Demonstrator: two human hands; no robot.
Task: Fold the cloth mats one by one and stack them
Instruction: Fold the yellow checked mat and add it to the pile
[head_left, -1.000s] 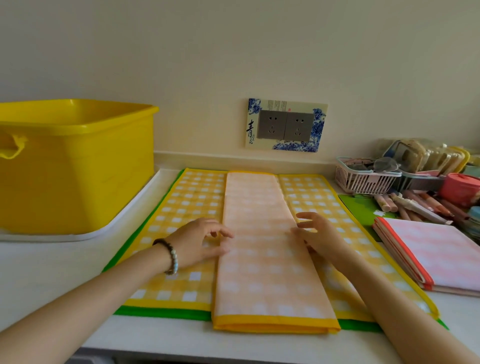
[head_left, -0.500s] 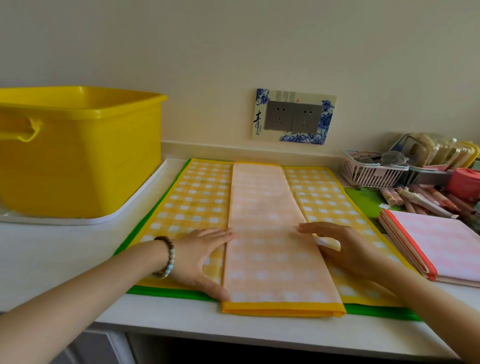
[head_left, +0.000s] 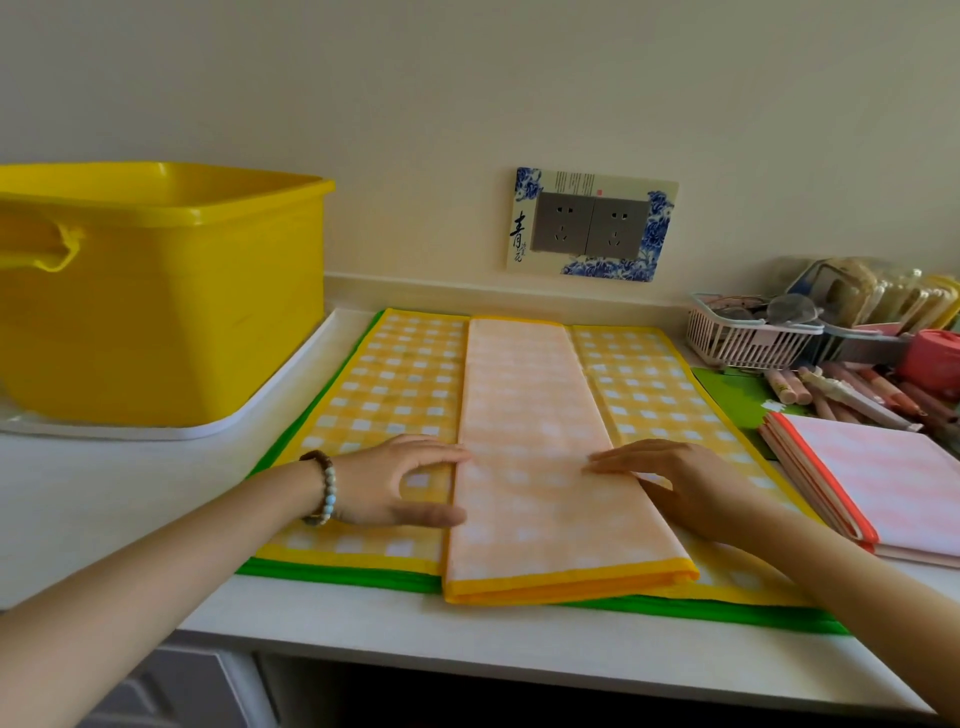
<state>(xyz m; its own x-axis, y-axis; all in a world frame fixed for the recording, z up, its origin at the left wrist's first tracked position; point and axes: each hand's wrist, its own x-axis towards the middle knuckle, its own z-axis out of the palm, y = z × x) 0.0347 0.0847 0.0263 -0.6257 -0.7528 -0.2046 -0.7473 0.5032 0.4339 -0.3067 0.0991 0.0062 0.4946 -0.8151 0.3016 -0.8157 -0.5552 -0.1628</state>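
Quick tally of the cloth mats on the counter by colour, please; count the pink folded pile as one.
Yellow checked: 2, the folded strip and the flat mat under it.
Green: 1, a green mat with only its edges showing beneath.
Pink: 1, the pink folded pile, layers not countable.
Total: 4.

Left of the wall socket plate (head_left: 592, 224) sits a yellow tub (head_left: 156, 312); right of it, a white basket (head_left: 748, 343) and pens (head_left: 852, 395).
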